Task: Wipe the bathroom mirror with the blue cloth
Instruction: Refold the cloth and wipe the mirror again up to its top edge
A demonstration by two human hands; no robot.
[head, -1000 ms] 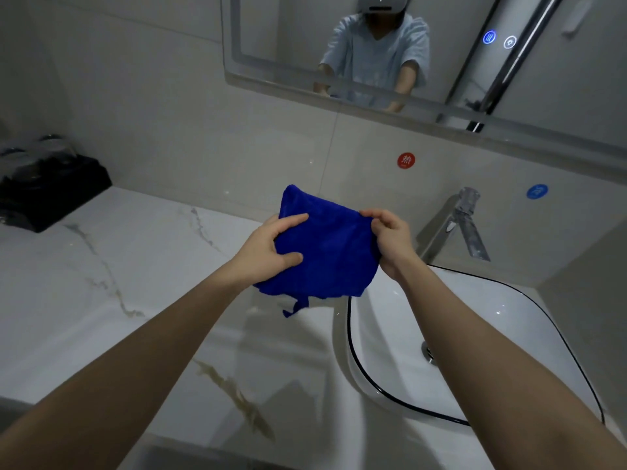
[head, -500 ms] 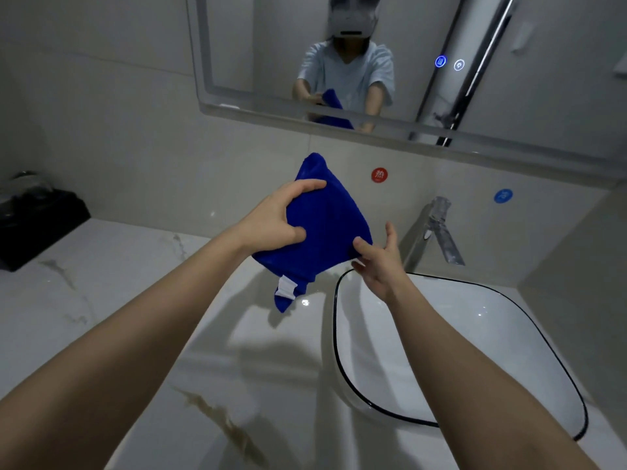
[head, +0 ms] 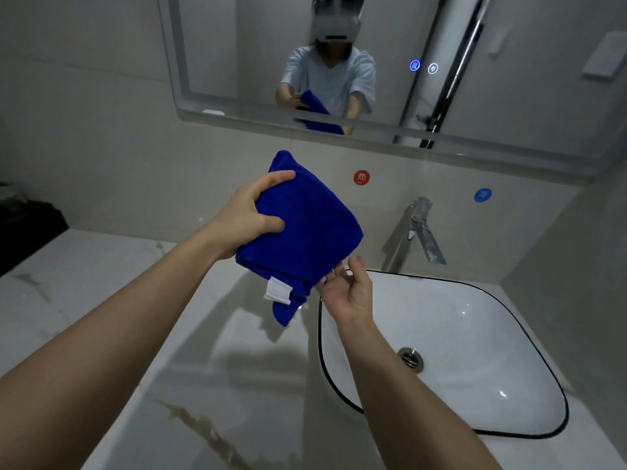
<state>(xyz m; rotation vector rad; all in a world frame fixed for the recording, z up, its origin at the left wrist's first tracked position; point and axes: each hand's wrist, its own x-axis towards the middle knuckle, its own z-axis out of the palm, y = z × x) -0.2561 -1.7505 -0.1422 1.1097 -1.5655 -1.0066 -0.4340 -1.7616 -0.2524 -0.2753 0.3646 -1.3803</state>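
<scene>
Nearest, the marble counter (head: 84, 266) carries the white sink (head: 458, 334) at 4 o'clock. Over its rim the right hand (head: 346, 293) lies palm up, fingers loose, holding nothing, at 5 o'clock of the blue cloth (head: 305, 225); whether the fingertips touch it cannot be told. The left hand (head: 251, 218) grips the cloth from 9 o'clock, thumb on its near face. The tap (head: 417, 232) stands at 3 o'clock. The cloth hangs in the air, below the mirror (head: 237, 62) at 12 o'clock.
</scene>
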